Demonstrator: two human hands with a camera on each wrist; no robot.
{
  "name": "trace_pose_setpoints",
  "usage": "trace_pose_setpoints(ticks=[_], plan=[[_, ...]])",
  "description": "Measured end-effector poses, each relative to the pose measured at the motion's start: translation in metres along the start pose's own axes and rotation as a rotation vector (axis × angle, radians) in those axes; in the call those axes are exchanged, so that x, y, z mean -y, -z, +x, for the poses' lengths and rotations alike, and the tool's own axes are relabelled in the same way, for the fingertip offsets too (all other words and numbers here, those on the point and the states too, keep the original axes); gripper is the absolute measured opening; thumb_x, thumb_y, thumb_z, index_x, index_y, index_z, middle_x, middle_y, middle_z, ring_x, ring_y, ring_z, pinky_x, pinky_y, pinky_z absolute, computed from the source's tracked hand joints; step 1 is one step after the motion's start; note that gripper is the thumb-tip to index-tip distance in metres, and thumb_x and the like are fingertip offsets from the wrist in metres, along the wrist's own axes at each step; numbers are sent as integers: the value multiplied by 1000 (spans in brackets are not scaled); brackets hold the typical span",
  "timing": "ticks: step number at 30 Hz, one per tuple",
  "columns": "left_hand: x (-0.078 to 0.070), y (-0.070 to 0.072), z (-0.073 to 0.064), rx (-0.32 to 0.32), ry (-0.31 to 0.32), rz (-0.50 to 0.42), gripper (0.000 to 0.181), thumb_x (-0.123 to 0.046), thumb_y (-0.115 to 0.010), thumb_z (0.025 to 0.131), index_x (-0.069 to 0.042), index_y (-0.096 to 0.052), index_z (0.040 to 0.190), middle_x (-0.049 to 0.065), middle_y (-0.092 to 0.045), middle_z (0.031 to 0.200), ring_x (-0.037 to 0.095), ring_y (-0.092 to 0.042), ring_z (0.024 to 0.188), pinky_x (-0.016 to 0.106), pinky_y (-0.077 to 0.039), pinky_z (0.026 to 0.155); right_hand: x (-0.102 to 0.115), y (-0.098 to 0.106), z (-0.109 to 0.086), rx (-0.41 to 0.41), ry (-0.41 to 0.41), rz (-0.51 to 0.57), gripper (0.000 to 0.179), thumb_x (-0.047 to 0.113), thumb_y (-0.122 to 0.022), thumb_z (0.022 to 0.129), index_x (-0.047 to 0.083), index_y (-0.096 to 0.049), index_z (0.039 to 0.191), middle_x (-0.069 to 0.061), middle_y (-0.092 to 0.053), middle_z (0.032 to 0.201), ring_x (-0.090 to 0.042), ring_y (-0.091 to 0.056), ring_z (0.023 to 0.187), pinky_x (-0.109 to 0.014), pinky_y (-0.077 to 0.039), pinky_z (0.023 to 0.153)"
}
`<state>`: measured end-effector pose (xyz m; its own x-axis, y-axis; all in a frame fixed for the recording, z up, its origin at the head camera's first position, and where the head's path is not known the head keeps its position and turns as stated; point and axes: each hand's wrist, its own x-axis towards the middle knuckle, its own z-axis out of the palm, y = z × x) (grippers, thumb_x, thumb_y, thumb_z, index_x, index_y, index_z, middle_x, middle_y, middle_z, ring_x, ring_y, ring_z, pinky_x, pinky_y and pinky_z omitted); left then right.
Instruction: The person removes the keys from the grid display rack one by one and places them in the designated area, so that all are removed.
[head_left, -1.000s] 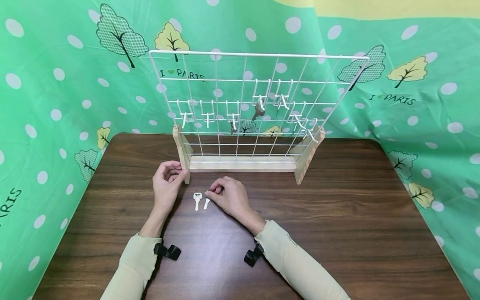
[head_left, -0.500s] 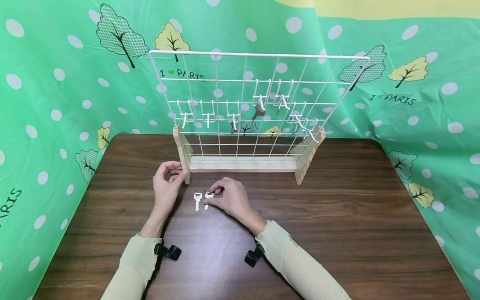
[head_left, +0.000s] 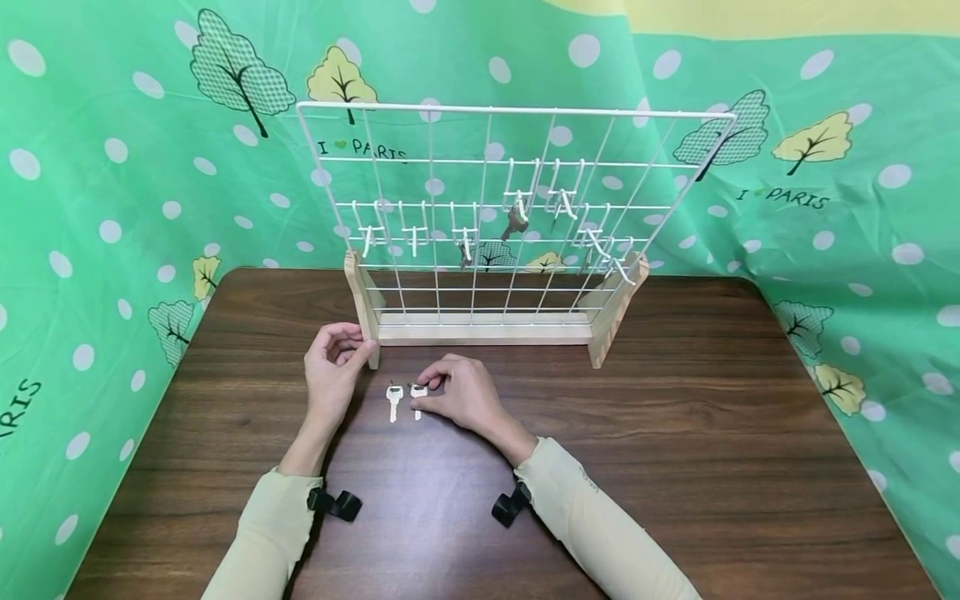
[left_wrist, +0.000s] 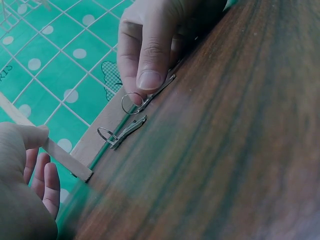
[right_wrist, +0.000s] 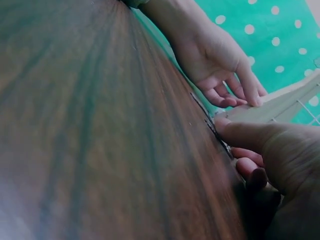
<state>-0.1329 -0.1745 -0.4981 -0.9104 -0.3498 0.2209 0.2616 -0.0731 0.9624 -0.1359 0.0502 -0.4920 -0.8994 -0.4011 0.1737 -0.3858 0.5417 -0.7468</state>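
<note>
Two silver keys with small rings lie side by side on the dark wooden table before the rack. My right hand (head_left: 468,396) is at the right-hand key (head_left: 418,390), thumb across its blade and index finger by its head, pinching it against the tabletop. The left-hand key (head_left: 393,402) lies untouched; its ring (left_wrist: 106,135) stands up in the left wrist view. My left hand (head_left: 332,375) holds the left wooden foot (head_left: 366,312) of the white wire grid rack (head_left: 487,160), thumb on its edge, other fingers loosely bent beside it.
Several white hooks hang on the grid; a dark key (head_left: 515,221) dangles from an upper hook and another key (head_left: 465,252) from a lower one. The right wooden foot (head_left: 617,312) stands opposite. A green patterned cloth (head_left: 847,250) surrounds the table (head_left: 712,433).
My right thumb has slid from the key's head down to its blade. That key has turned from slanted to nearly straight, beside the other key. My left hand has stayed at the rack's foot.
</note>
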Motion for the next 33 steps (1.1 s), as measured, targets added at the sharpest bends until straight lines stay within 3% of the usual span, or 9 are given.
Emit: trace_pose_setpoints(ticks=[12,20,29,33], plan=[[-1,0,1,4,5,-1,32,19,-77,91,21,-61,119,-4,-72,97,10,-67,92,17,-57,78,-1,2,1,13,-21,49,27,22,-105,75,14,-86,93,4,-70,83,2,-54,64,-20,-47,60],[-1,1,0,4,7,-7,33,20,-77,91,21,-61,119,-4,-72,98,10,-67,93,17,-57,78,-7,2,2,-9,-43,235,24,14,-102,80,11,-84,96,-2,-71,83,-2,-53,59,-17,-43,54],[0,0,0,1,6,-5,32,20,-77,91,21,-61,118,-4,-72,98,10,-67,93,17,-57,78,-8,4,1,-13,-57,310,23,10,-98,85,10,-83,102,-1,-71,84,-3,-51,59,-17,-41,53],[0,1,0,2,7,-10,32,20,-77,91,21,-61,119,-4,-72,98,10,-67,93,17,-57,78,-8,4,2,-43,-59,400,20,5,-94,87,6,-83,103,0,-69,82,-3,-50,60,-16,-39,53]])
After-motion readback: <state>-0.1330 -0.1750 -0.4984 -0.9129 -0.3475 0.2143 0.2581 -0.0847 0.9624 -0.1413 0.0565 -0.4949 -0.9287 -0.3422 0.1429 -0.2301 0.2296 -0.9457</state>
